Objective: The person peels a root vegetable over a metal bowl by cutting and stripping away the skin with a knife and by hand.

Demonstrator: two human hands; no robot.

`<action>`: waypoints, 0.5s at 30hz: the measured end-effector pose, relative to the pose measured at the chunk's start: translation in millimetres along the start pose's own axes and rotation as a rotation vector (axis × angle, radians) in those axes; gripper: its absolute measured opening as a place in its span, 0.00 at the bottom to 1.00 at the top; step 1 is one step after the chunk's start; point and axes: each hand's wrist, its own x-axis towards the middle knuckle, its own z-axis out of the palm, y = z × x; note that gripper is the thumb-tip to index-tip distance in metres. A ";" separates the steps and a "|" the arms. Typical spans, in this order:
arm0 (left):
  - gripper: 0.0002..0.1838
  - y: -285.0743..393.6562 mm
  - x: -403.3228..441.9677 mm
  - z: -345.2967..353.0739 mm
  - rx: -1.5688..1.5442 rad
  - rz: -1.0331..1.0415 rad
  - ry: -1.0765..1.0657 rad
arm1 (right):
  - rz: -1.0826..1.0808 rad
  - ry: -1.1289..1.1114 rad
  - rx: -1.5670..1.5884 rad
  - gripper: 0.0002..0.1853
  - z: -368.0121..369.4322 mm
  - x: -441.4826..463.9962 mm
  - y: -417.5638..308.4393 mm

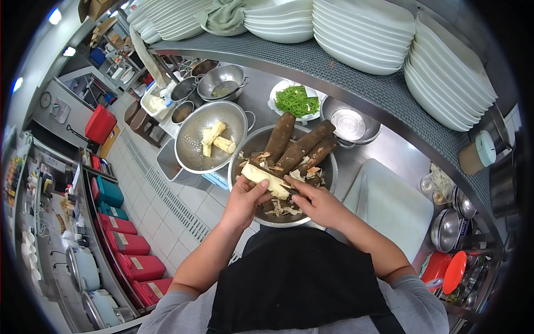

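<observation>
My left hand (245, 197) is closed around a cream-coloured, peeled long root (257, 174), held tilted over a steel bowl (335, 175). Close against the root's lower end, my right hand (318, 204) is closed, fingers pinched on a thin dark tool whose kind I cannot make out. Several brown, unpeeled long roots (305, 149) lean in the bowl among pale and brown peel scraps (283, 209). To the left, a steel colander (187, 129) holds peeled root pieces (213, 139).
Behind the bowl are a plate of cut green vegetables (297, 101) and a steel pan (361, 125). A white cutting board (397, 206) with a knife (362, 197) lies right. Stacked white dishes (361, 33) fill the shelf (267, 58) above. Red bins (133, 245) line the left.
</observation>
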 end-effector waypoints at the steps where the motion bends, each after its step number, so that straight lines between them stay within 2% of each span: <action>1: 0.23 -0.5 -0.9 0.4 0.001 -0.001 0.000 | 0.005 -0.011 -0.004 0.28 -0.6 0.0 -0.9; 3: 0.23 -1.5 -2.4 1.9 0.063 0.005 0.079 | 0.012 -0.019 -0.008 0.28 -1.6 -1.3 -2.7; 6: 0.23 -1.2 -4.4 6.3 0.039 0.022 0.068 | 0.033 -0.023 0.029 0.28 0.9 -2.4 -1.8; 9: 0.23 -1.4 -6.5 8.4 0.018 0.009 0.056 | -0.047 0.043 0.009 0.26 3.3 -2.3 3.8; 11: 0.23 -3.3 -6.3 8.0 0.036 0.011 0.047 | 0.088 0.033 0.068 0.25 1.9 -0.6 -6.8; 12: 0.23 -3.2 -4.9 7.6 0.053 0.021 0.040 | 0.088 0.033 0.067 0.25 6.1 0.5 -5.1; 14: 0.22 -3.9 -2.7 5.0 0.074 0.022 0.047 | -0.009 0.167 0.047 0.23 17.8 4.1 6.3; 15: 0.21 -5.1 -1.5 3.0 0.095 0.020 0.054 | -0.008 0.167 0.048 0.23 19.2 6.7 13.0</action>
